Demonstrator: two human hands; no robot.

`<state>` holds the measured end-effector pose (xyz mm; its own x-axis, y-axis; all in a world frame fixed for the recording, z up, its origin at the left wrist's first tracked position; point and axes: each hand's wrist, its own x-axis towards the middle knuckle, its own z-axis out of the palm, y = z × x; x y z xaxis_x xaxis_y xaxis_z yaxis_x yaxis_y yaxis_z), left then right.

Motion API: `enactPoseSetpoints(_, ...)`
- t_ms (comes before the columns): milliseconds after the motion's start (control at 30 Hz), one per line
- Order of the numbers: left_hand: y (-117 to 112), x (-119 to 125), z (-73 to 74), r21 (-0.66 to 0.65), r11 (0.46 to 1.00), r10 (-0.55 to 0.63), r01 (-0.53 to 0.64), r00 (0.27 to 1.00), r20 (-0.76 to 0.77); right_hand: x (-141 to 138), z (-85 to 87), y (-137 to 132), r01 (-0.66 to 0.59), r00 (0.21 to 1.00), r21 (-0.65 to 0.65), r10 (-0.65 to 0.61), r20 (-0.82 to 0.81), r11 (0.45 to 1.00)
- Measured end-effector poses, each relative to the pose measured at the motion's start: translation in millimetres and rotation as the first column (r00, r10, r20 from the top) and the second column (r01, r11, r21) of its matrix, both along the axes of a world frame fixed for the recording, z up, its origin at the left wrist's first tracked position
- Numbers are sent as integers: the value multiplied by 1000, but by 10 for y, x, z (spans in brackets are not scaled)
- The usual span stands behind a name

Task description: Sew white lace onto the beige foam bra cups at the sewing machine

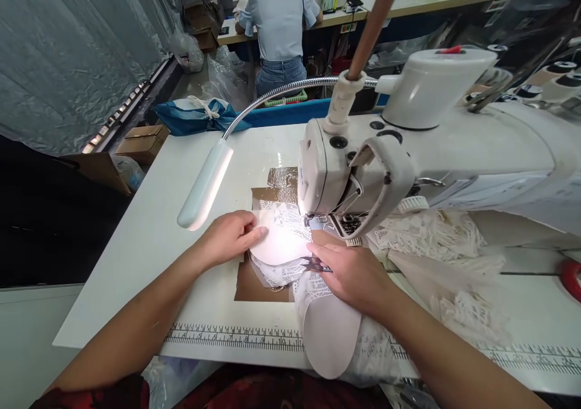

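A smooth white fabric piece (279, 242) with lace (288, 217) along it lies beneath the needle end of a white sewing machine (318, 167). My left hand (229, 236) pinches the left edge of this piece between thumb and fingers. On its right edge rest the fingertips of my right hand (349, 273), close below the presser foot. Dark thread snips (316, 265) stick out from under those right fingers, their handle hidden in the palm. Another rounded white piece (331, 336) with lace hangs over the table's front edge, by my right wrist.
A lit lamp (206, 185) on a bendy metal neck hangs over the table's left part. Brown tape (258, 285) and a printed ruler (236, 337) mark the tabletop. Lace pieces (426, 233) pile up right of the machine. A person (281, 22) sits at another table behind.
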<state>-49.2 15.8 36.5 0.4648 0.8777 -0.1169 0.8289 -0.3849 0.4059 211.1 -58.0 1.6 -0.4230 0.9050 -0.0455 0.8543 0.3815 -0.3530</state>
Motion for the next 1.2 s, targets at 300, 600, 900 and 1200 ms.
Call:
enactPoseSetpoints(300, 42, 162, -279, -467, 880, 265, 88, 725, 636, 2, 15, 15, 2, 1000, -25, -2, -17, 1000)
enactPoseSetpoints(600, 2, 207, -25, -31, 999, 18, -13, 986, 166, -3, 13, 19, 4, 1000, -15, -4, -11, 1000)
enactPoseSetpoints(900, -153, 447, -282, 290, 849, -435, 442, 896, -90, 4, 56, 37, 0, 999, -6, 0, -36, 1000)
enactPoseSetpoints(1200, -203, 435, -341, 314, 774, -497, 549, 835, -234, -14, -6, 152, 40, 996, 57, -35, -84, 998)
